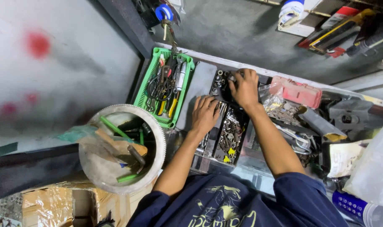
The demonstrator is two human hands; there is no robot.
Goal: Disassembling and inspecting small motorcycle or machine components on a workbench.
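A black divided tray (231,138) full of small metal parts, nuts and screws lies in front of me. My left hand (205,114) rests flat on its near-left compartments, fingers spread and pointing away from me. My right hand (244,86) reaches to the tray's far compartments, where several nuts lie; its fingers are curled down into them, and whether they pinch anything is hidden. A grey flat lid (198,90) lies just left of the tray.
A green basket (185,86) of pliers and cutters sits at left. A round white bucket (156,138) with tools stands near left. A pink case (298,92), plastic bags of parts (275,103) and dark clutter lie at right. A shelf with tools hangs above.
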